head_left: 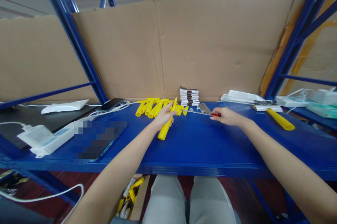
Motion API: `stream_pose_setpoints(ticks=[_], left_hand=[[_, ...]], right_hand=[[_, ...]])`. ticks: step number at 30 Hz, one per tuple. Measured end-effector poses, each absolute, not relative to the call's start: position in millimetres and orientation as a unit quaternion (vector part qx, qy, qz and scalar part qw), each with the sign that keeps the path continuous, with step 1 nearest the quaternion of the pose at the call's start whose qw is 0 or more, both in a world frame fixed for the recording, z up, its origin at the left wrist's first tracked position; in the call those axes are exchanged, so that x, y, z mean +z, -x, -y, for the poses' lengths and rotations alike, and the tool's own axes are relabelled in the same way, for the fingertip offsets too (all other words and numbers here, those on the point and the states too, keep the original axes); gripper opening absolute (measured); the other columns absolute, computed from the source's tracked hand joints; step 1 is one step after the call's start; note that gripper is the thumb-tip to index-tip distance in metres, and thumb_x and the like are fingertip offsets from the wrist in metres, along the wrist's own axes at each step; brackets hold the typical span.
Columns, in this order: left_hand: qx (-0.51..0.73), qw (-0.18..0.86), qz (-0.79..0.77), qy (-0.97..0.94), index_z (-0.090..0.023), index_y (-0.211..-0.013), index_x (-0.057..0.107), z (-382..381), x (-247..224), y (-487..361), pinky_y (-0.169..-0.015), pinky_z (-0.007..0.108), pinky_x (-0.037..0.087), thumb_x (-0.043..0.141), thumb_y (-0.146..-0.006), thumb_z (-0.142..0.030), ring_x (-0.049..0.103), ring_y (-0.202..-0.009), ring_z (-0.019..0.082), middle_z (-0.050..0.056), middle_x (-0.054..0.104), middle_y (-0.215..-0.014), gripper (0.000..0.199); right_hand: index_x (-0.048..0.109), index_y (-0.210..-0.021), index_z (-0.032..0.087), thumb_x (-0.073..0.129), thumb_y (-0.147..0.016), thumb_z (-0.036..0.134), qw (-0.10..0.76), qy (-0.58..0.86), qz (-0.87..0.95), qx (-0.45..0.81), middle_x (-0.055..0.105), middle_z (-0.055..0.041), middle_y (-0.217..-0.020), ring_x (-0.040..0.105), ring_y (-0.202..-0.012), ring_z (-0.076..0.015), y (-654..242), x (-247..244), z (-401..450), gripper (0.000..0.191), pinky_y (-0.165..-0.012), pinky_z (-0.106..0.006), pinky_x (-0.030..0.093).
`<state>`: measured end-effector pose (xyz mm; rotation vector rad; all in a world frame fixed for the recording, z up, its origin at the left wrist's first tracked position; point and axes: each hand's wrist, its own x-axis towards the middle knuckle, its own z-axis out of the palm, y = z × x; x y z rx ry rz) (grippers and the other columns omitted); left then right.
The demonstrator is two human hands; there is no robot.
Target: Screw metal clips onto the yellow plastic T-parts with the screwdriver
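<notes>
My left hand (163, 116) is closed around a yellow T-shaped plastic handle (164, 131), whose round grip end points down towards me. In my right hand (228, 116) is a screwdriver (200, 112) with a red handle and a long thin metal shaft. The shaft points left, its tip close to the flat head of the yellow handle; whether they touch I cannot tell. Behind my left hand several similar yellow handles (151, 109) lie side by side. Small yellow pieces (185, 111) and small metal bits (191, 109) lie just beyond the shaft, beside a grey metal strip (204, 108).
A stack of white-and-dark packets (189, 96) stands against the cardboard wall (210, 41). To the right lies a yellow tube (280, 119). Left are a power strip (54, 143), a phone (110, 104) and a dark, partly blurred flat item (102, 143). Below, a box (139, 199) holds yellow parts.
</notes>
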<state>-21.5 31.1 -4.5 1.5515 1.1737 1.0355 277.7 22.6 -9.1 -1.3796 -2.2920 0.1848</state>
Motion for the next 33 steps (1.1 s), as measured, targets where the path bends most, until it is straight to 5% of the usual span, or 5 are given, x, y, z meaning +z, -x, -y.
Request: stream_pose_setpoints(ticks=[6,12,22,33], left_hand=[[0.398,0.352,-0.452,-0.716,-0.022,-0.133,0.056,-33,-7,26,-0.049,0.021,0.046,0.062,-0.081,-0.016,0.049,-0.047,0.004,0.007,0.068,-0.104,0.053],[0.382,0.332,-0.437,-0.743,-0.017,-0.134,0.054,-38,-15,26,-0.050,0.023,0.046,0.067,-0.078,-0.022,0.049,-0.048,0.007,0.006,0.066,-0.089,0.058],[0.414,0.327,-0.428,-0.734,-0.018,-0.126,0.060,-41,-21,24,-0.049,0.021,0.046,0.069,-0.072,-0.023,0.049,-0.048,0.006,0.006,0.068,-0.092,0.055],[0.382,0.314,-0.466,-0.733,-0.014,-0.132,0.055,-38,-15,23,-0.051,0.024,0.047,0.066,-0.077,-0.022,0.050,-0.047,0.006,0.006,0.064,-0.091,0.057]], right_hand=[[0.061,-0.075,0.021,0.055,-0.077,0.034,0.178,0.513,0.833,0.106,0.069,-0.0061,-0.073,0.063,-0.068,-0.0205,-286,-13,-27,0.015,-0.063,-0.030,0.046],[0.065,-0.081,0.019,0.055,-0.078,0.031,0.161,0.535,0.824,0.095,0.070,-0.0087,-0.085,0.064,-0.079,-0.0217,-284,-17,-29,0.016,-0.072,-0.030,0.049],[0.065,-0.104,0.019,0.059,-0.080,0.031,0.174,0.565,0.805,0.055,0.070,-0.0105,-0.103,0.065,-0.096,-0.0248,-288,-31,-42,0.027,-0.084,-0.036,0.049],[0.066,-0.105,0.020,0.059,-0.081,0.034,0.187,0.557,0.809,0.007,0.069,-0.0107,-0.109,0.064,-0.100,-0.0257,-286,-30,-41,0.028,-0.089,-0.039,0.049]])
